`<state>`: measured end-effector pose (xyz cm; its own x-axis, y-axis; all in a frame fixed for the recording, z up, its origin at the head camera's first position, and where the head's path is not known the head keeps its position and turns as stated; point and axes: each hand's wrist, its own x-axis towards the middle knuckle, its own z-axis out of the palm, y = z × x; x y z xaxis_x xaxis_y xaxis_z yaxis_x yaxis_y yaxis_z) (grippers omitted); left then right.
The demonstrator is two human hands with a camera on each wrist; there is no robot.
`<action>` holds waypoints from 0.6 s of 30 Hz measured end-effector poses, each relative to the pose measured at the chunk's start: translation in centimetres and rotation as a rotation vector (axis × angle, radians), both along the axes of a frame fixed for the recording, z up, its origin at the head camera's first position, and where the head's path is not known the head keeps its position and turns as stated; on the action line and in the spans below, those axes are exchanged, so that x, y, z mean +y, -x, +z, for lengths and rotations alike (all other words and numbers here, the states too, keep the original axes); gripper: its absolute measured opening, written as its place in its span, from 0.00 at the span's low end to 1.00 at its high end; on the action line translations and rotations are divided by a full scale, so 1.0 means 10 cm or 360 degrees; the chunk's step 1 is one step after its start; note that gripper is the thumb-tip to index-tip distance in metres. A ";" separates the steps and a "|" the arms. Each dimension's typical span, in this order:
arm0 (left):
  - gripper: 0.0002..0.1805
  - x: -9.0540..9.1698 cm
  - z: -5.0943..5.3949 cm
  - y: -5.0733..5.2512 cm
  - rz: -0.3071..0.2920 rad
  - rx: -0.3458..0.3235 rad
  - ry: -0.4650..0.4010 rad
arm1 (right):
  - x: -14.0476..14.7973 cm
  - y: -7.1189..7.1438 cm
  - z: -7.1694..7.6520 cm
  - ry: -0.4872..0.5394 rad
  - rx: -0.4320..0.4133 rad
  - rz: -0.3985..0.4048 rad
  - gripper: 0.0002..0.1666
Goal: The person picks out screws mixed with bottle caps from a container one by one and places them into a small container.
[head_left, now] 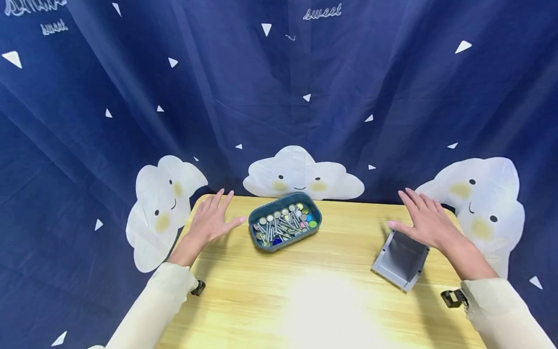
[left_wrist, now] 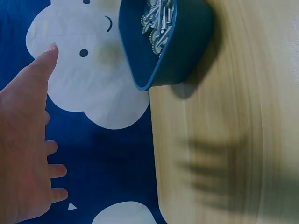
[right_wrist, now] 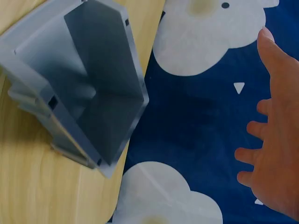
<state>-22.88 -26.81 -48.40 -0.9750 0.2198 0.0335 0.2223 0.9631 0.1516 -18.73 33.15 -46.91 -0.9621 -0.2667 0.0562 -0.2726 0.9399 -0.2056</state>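
My left hand (head_left: 210, 220) hovers over the table's left side, fingers spread and nothing in them. Just right of its thumb stands a dark teal rounded tub (head_left: 291, 241), holding a heap of metal screws (head_left: 285, 225) and several bottle caps (head_left: 313, 224), some yellow, green, blue or white. Only part of the tub (left_wrist: 187, 51) shows in the left wrist view. My right hand (head_left: 429, 223) is raised above the far end of a grey plastic bin (head_left: 403, 257), fingers extended and empty. The right wrist view shows the bin (right_wrist: 110, 60) empty inside, apart from the hand (right_wrist: 282, 140).
The light wooden table (head_left: 244, 295) has rounded corners, with a bright glare near its front. A dark blue curtain (head_left: 261, 87) with white clouds and triangles hangs right behind it. Each sleeve's cuff bears a small black device (head_left: 453, 298).
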 end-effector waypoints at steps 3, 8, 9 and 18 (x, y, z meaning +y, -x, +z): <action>0.57 0.01 -0.02 0.00 0.0013 0.0005 -0.0028 | -0.05 0.03 -0.03 0.0007 0.0035 0.0028 0.60; 0.58 0.04 -0.07 0.00 0.0039 -0.0010 -0.0038 | -0.15 0.09 -0.08 0.0004 0.0059 0.0081 0.59; 0.58 0.05 -0.08 0.00 0.0044 -0.0012 -0.0038 | -0.17 0.11 -0.08 0.0000 0.0059 0.0089 0.58; 0.62 0.15 -0.17 0.01 0.0066 -0.0025 -0.0043 | -0.37 0.25 -0.14 0.0026 0.0062 0.0156 0.55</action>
<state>-22.93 -25.33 -50.08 -0.9837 0.1781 0.0234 0.1794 0.9670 0.1809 -21.23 29.41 -48.26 -0.9284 -0.3582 0.0984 -0.3712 0.9049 -0.2082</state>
